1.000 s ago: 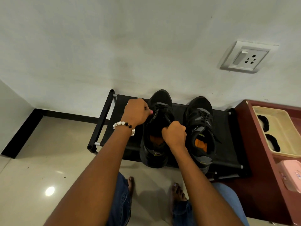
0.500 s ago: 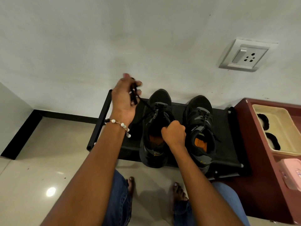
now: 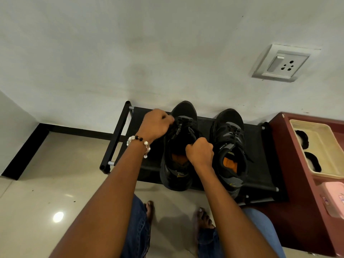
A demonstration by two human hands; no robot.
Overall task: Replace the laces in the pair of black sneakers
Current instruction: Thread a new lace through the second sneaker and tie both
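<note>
My left hand (image 3: 156, 125) pinches the lace (image 3: 178, 122) of the left sneaker (image 3: 178, 146) — my right hand (image 3: 200, 152) grips its tongue, fingers curled.

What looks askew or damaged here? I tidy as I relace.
Nothing looks damaged or spilled. Both sneakers, left and right, stand on the rack, heels overhanging its front edge. The left hand works the left sneaker's laces; the right hand grips its tongue.
</note>
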